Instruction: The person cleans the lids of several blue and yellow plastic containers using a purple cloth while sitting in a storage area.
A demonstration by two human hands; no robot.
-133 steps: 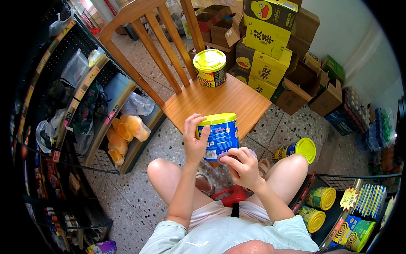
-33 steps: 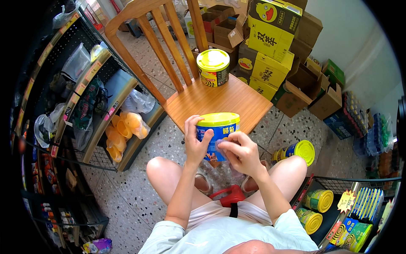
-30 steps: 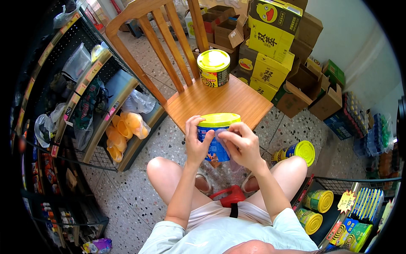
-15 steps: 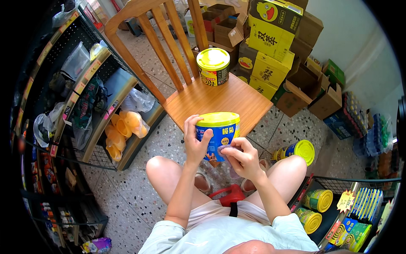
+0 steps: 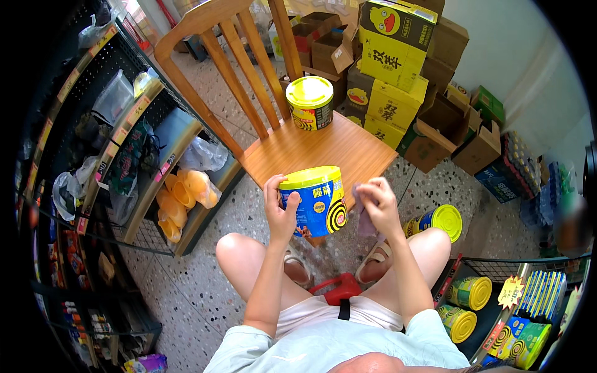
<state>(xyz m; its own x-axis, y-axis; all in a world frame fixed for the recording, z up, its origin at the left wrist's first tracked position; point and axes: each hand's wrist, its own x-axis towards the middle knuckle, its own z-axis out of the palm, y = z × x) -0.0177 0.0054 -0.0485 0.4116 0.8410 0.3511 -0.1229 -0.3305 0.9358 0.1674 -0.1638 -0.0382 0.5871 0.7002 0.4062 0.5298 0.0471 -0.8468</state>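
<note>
My left hand (image 5: 281,208) grips a blue tub (image 5: 314,207) by its left side, thumb on the front and fingers round the back. The tub has a yellow lid and a black-and-yellow spiral printed on it, and it is held up between my knees and the wooden chair (image 5: 317,155). Just right of the tub, apart from it, my right hand (image 5: 379,202) pinches a greyish-purple cloth (image 5: 365,222) that hangs down from the fingers. A second tub (image 5: 310,105), dark with a yellow lid, stands upright on the chair seat near the backrest.
Another yellow-lidded tub (image 5: 444,222) lies on its side on the floor beyond my right knee. A red object (image 5: 342,287) is on the floor between my feet. Stocked shelves (image 5: 134,230) run along the left. Yellow cartons (image 5: 395,102) and an open cardboard box (image 5: 435,140) stand at the back right.
My right hand has moved right, taking the cloth off the tub's front. The tub has shifted slightly left and turned, so its spiral print now shows.
</note>
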